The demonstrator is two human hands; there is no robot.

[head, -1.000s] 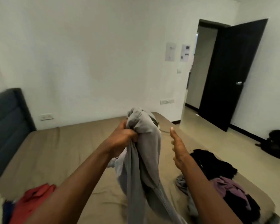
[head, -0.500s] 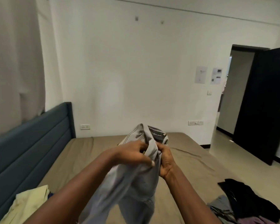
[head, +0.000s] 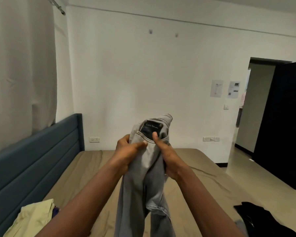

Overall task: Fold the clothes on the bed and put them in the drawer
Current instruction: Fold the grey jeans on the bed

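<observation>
Your left hand (head: 128,151) and right hand (head: 167,156) grasp grey jeans (head: 143,183) over the bed (head: 203,168); headboard (head: 34,159) at its left edge, floor (head: 241,165) and open door (head: 284,120) to its right.

Only one bit of text could really be made out: a dark label (head: 151,127) inside the waistband of the grey jeans (head: 149,161), just above the right hand (head: 169,159) thumb. "Calvin" was readable, the rest was blurred. The wall sheets (head: 216,88), up right of that hand, couldn't be read.
</observation>
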